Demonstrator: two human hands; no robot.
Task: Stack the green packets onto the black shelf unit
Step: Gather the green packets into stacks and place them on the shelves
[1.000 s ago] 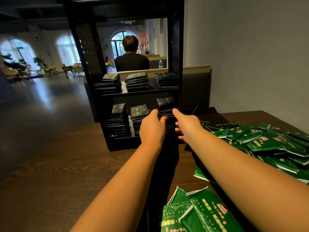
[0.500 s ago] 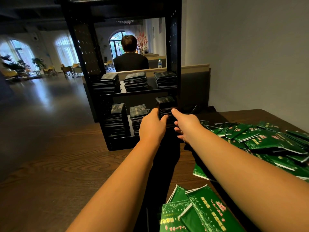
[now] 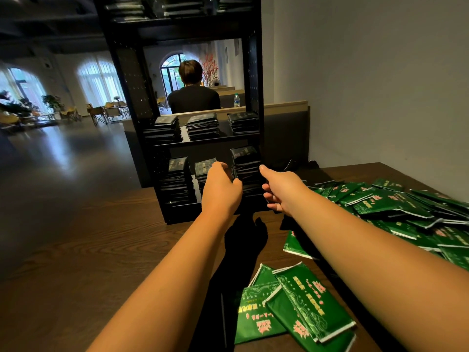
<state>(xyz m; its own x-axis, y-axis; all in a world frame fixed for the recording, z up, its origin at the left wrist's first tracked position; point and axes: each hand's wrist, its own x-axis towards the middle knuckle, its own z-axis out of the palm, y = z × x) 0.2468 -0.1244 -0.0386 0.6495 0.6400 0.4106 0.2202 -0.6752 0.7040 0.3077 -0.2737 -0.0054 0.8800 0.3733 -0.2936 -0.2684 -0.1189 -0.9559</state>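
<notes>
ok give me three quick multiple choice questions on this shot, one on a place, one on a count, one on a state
1. Where do the loose green packets lie?
A. on the table, right of the black shelf unit
B. on the floor
C. on the unit's top

2. How many stacks stand on the second shelf from the bottom?
A. one
B. three
C. six

3. What are the left hand and right hand doing?
A. lying flat on the table
B. reaching to the right stack on the bottom shelf
C. lifting a bottle

Answers:
1 A, the pile spreads over the wood to the right of the unit.
2 B, three separate piles sit side by side there.
3 B, both hands are at that stack, one on each side.
</notes>
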